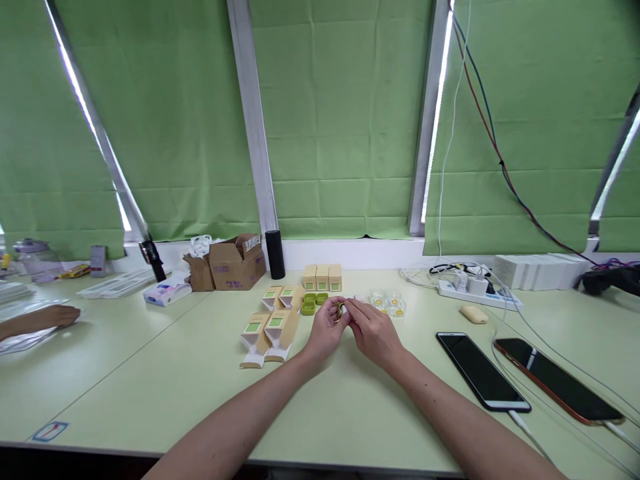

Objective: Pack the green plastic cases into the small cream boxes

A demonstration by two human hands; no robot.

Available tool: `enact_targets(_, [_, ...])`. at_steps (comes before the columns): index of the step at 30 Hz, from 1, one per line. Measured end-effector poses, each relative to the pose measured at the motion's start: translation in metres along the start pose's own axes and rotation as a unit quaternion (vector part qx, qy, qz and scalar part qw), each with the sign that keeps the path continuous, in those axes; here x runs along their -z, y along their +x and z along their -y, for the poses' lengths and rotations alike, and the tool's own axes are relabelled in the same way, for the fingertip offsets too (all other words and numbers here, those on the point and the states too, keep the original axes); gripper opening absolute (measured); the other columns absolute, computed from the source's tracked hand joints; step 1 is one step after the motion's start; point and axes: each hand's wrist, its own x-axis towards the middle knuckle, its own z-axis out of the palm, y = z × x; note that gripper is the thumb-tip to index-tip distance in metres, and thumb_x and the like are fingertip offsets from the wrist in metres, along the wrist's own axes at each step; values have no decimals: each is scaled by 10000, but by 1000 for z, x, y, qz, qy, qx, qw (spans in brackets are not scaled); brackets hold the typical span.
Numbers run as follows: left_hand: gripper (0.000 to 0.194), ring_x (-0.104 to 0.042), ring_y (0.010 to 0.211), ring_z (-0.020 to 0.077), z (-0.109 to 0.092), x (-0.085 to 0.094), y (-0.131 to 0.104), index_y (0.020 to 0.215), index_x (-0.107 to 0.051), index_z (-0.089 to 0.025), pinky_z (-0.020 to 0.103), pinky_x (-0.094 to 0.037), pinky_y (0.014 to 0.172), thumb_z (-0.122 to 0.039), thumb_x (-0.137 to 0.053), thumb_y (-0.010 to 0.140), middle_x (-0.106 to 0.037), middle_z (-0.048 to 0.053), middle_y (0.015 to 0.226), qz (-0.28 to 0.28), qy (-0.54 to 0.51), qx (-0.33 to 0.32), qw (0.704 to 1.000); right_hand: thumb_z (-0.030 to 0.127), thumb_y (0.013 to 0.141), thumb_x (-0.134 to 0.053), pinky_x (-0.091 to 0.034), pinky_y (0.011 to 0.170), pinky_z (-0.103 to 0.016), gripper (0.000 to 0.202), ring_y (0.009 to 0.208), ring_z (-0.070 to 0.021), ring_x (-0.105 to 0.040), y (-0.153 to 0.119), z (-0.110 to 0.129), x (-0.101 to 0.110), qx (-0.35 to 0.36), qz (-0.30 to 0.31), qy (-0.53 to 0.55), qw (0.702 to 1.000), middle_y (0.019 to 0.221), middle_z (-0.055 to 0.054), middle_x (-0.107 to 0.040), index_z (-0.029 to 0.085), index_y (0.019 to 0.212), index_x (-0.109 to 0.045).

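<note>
My left hand (326, 328) and my right hand (373, 327) meet at the middle of the table, fingers closed round a small green and white item (342, 309) that they partly hide. Just left of them are small green containers (309, 307). Open beige cartons with green labels (254, 333) lie farther left, their flaps spread. Behind stand three closed beige boxes (323, 277) in a row. Clear round cups with yellow bits (393, 300) sit to the right of my fingers, close to my right hand.
Two phones (483, 370) with cables lie at the right, near a beige case (474, 314) and a power strip (477, 293). A cardboard box (237, 262), a black cylinder (275, 255) and a tissue pack (167, 292) stand behind left. Another person's hand (57, 316) rests far left.
</note>
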Motion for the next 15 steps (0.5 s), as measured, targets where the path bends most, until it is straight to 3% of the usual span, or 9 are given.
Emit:
enact_targets(4, [496, -700, 951, 196, 5, 1, 2, 1135, -584, -181, 332, -567, 867, -469, -816, 804, -715, 82, 1010, 3, -31, 10, 999, 130, 969, -501, -586, 1002, -507, 517, 1209, -291, -649, 0, -1, 1, -13, 5, 53, 998, 1316, -147, -675, 218, 1477, -476])
enact_targets(8, [522, -720, 927, 218, 7, 4, 4, 1154, -605, -170, 371, -589, 846, -456, -835, 783, -727, 109, 1045, 21, -68, 42, 997, 158, 930, -569, -629, 888, -504, 630, 1130, -305, -663, -4, -6, -4, -65, 10, 104, 992, 1298, -167, -659, 215, 1529, -381])
enact_targets(15, [515, -707, 1021, 241, 4, 6, 4, 1177, -635, -168, 385, -574, 902, -411, -854, 779, -728, 125, 1081, 39, -86, 55, 994, 186, 957, -533, -633, 767, -439, 449, 880, -245, -682, -6, -9, -6, -110, 6, 142, 984, 1158, -135, -679, 227, 1400, -477])
